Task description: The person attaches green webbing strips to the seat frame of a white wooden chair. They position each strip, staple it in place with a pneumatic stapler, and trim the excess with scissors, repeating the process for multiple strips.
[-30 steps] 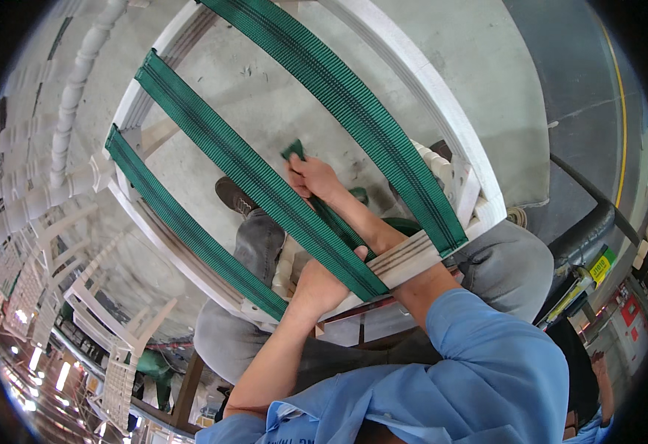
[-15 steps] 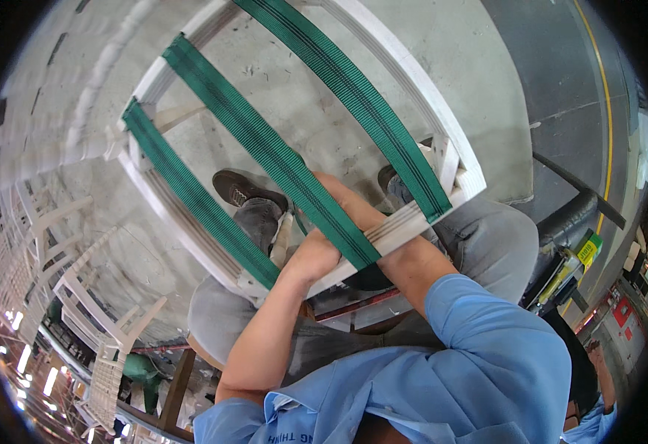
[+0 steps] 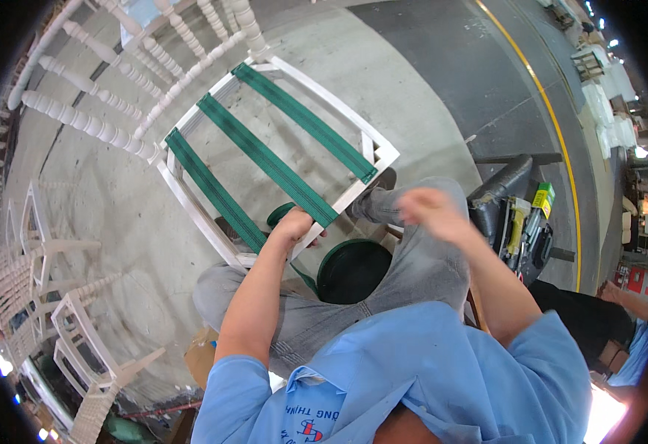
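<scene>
A white wooden chair seat frame point(image 3: 315, 83) tilts in front of me, its near edge by my knees. Three green webbing straps point(image 3: 263, 159) run across it. My left hand point(image 3: 295, 223) is closed at the near rail, beside the middle strap's end, on loose green webbing point(image 3: 280, 214); part of its grip is hidden. On my lap lies a large roll of green webbing point(image 3: 353, 271), with a strip leading up toward that hand. Off the frame, above my right knee, my right hand point(image 3: 433, 213) is smeared by motion, so its fingers do not show clearly.
The chair's spindle back point(image 3: 105, 126) extends to the far left. To my right, a black padded surface point(image 3: 503, 194) stands beside tools and a yellow-green box point(image 3: 544, 198). Other white chairs point(image 3: 87, 344) stand at left. A person's arm point(image 3: 630, 302) shows at lower right.
My right hand has come out from under the frame and swung right. The frame sits farther away in view, and the webbing roll on my lap now shows. My left hand stays at the near rail.
</scene>
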Demonstrator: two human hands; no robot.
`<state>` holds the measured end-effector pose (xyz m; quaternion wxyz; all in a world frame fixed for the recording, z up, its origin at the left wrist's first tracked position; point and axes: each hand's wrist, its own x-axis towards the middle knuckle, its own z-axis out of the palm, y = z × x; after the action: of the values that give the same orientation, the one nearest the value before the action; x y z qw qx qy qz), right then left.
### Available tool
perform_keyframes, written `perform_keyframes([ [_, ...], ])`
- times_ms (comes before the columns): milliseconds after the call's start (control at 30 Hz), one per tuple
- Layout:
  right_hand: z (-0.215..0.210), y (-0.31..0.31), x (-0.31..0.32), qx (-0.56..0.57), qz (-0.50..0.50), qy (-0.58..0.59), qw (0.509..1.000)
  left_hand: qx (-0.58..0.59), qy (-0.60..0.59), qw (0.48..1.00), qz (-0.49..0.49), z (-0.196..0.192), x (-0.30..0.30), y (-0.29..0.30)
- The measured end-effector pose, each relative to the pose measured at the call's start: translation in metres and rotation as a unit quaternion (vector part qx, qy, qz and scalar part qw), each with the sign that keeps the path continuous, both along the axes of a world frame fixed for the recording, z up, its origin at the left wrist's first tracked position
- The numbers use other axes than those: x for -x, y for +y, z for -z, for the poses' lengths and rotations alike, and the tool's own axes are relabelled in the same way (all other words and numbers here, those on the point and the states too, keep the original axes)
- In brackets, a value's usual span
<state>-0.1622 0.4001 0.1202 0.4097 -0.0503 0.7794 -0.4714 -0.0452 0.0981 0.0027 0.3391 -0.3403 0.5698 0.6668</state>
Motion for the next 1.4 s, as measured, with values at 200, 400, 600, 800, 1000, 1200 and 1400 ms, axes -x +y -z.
perform_keyframes([
  [200, -0.050, 0.319, -0.017, -0.495, 0.187, 0.276, 0.803, -0.012, 0.036, 0.998, 0.052, 0.002, 0.023, 0.015],
  [400, 0.010, 0.349, -0.036, -0.335, 0.297, 0.142, 0.883, 0.006, 0.044, 0.997, 0.056, -0.002, 0.015, 0.007],
  [600, 0.015, 0.341, -0.005, -0.292, 0.326, 0.150, 0.887, 0.005, 0.041, 0.998, 0.054, -0.001, 0.008, 0.005],
  [800, -0.031, 0.346, 0.002, -0.278, 0.361, 0.199, 0.868, -0.038, 0.057, 0.997, 0.047, 0.007, 0.016, 0.013],
  [1000, -0.099, 0.228, -0.006, -0.140, 0.278, 0.273, 0.910, -0.003, 0.025, 0.999, 0.034, 0.000, 0.009, 0.008],
  [1200, -0.137, 0.048, -0.020, -0.050, 0.088, 0.176, 0.979, 0.016, 0.045, 0.997, 0.056, 0.000, 0.005, 0.002],
  [1400, -0.068, -0.070, -0.033, -0.058, -0.108, 0.019, 0.992, 0.005, 0.048, 0.997, 0.058, 0.001, 0.009, 0.005],
])
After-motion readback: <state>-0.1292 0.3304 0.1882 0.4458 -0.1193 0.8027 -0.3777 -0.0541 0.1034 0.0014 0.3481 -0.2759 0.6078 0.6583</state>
